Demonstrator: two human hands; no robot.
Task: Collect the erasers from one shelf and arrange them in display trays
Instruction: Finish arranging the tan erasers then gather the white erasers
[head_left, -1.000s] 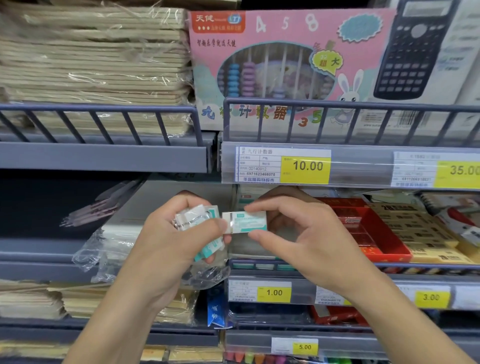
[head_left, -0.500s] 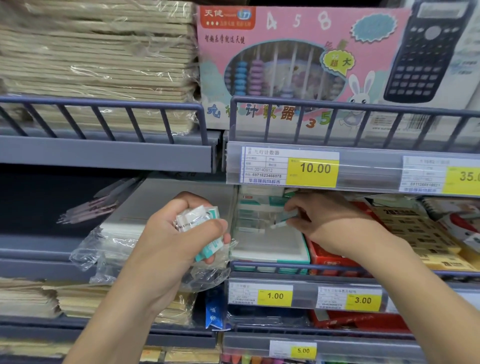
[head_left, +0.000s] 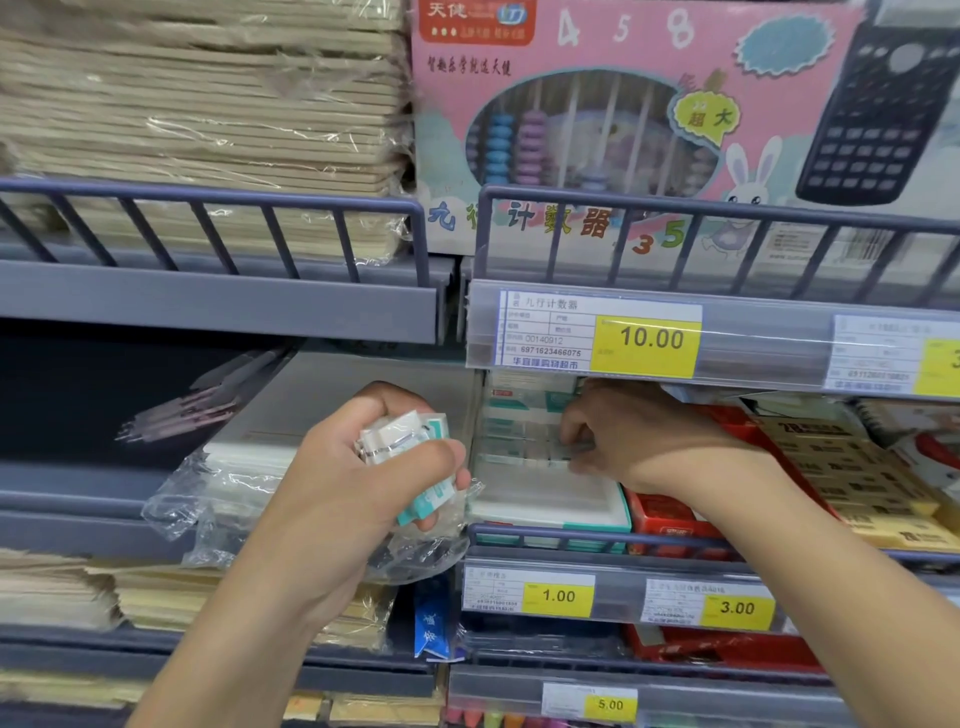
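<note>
White-and-teal erasers (head_left: 410, 457) sit bunched in the left hand (head_left: 358, 488) at the centre of the frame, the fingers and thumb curled tightly around the stack, with crinkled clear plastic wrap (head_left: 415, 551) hanging below the palm. Just right of centre, the right hand (head_left: 623, 436) reaches into the white display tray (head_left: 550, 499) on the middle shelf, its fingertips pinching at a row of more erasers (head_left: 519, 431) standing in the tray's back half; whether one is actually caught between the fingers cannot be told, as that spot is blurred. The tray's front half shows bare white floor behind a teal edge. Beside it to the right stands a red tray (head_left: 670, 514), then yellow boxed goods (head_left: 857, 478) toward the right edge. Yellow price tags below the trays read 1.00 (head_left: 558, 596) and 3.00 (head_left: 736, 608). On the shelf above, a 10.00 tag (head_left: 651, 339) hangs beneath a pink abacus box (head_left: 597, 104), with a calculator package (head_left: 883, 104) in the upper right and plastic-wrapped tan notebooks (head_left: 197, 119) stacked in the upper left.
</note>
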